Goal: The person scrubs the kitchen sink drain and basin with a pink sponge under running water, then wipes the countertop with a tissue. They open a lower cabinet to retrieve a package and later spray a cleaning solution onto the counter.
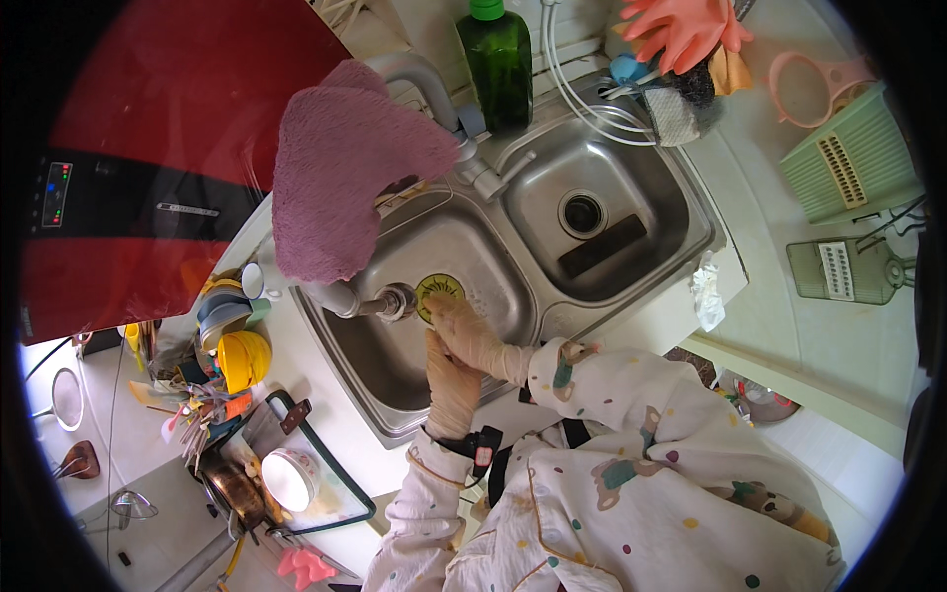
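Both hands are over the left basin of a double stainless steel sink (510,244), beside the end of the faucet (396,302). They appear to wear thin, pale gloves. My right hand (470,339) reaches to the green-yellow drain strainer (438,290) or just above it; its fingertips cover the strainer's lower edge. My left hand (451,381) is close below, its fingers against or under the right hand. Whether either hand holds something small cannot be told. A purple fluffy cloth (333,163) hangs over the faucet's curved pipe.
The right basin holds a dark flat bar (603,246) beside its drain. A green bottle (497,70) stands behind the sink. At the left are stacked bowls (244,359) and a white bowl (288,479) on a tray. Crumpled white paper (708,296) lies at the right edge.
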